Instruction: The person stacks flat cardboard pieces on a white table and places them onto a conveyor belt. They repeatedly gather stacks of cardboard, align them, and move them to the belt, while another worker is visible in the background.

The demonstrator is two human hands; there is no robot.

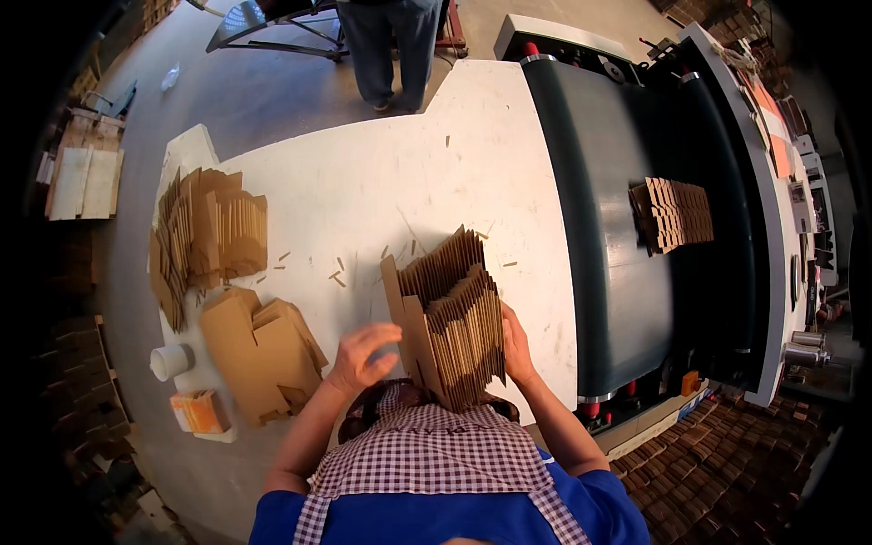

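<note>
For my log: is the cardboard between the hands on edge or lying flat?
On edge: the cardboard stack shows rows of narrow edges facing the camera.

Upright cardboard stack (461, 341) at the near edge of the white desk (363, 186); right hand (518, 347) against its right side, left hand (360, 358) at its left, contact unclear. Left: further cardboard pieces (242, 238), white cup (167, 364). Right: dark conveyor belt (627, 304) bearing a smaller stack (677, 215).

Left forearm (311, 431) and right forearm (565, 422) extended forward, converging. Left hand (363, 358) turned inward, fingers loosely curved, thumb separated. Right hand (518, 350) faced inward, fingers pointed forward, partly hidden.
</note>
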